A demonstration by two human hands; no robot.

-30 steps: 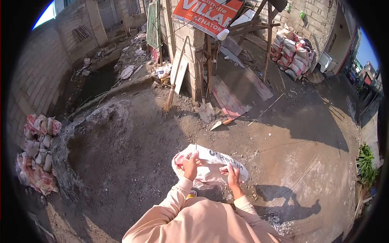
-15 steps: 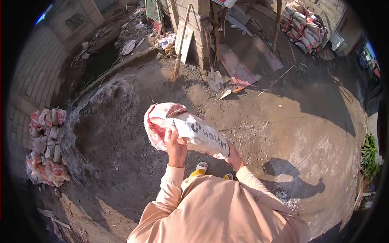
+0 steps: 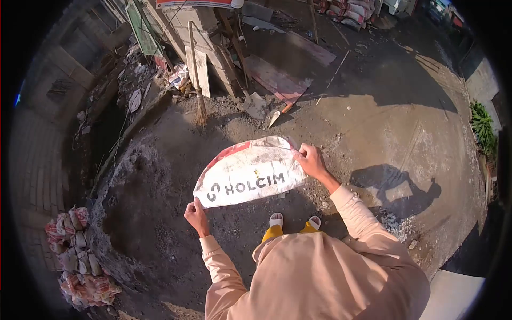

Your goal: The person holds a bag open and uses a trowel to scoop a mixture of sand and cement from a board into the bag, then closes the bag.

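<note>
A white and red cement sack (image 3: 248,173) printed HOLCIM is stretched between my hands above the dirt ground. It looks flat and limp, with its lettering facing up. My left hand (image 3: 197,217) is closed on the sack's lower left corner, thumb on top. At the upper right end, my right hand (image 3: 311,161) pinches the other corner. The sack's underside is hidden. My feet in white slides (image 3: 276,220) stand on the ground just below it.
A broom (image 3: 198,106) leans on a concrete pillar (image 3: 205,32). Near it lie a trowel (image 3: 280,114) and a shovel blade (image 3: 256,105). Filled sacks (image 3: 80,256) are stacked at the left, and more sacks (image 3: 349,10) at the back right. A grey powdery mound (image 3: 128,202) spreads at left.
The sack went from bunched and folded to spread flat between my hands. My right hand moved up to its far right corner; my left hand moved lower left. The view has shifted.
</note>
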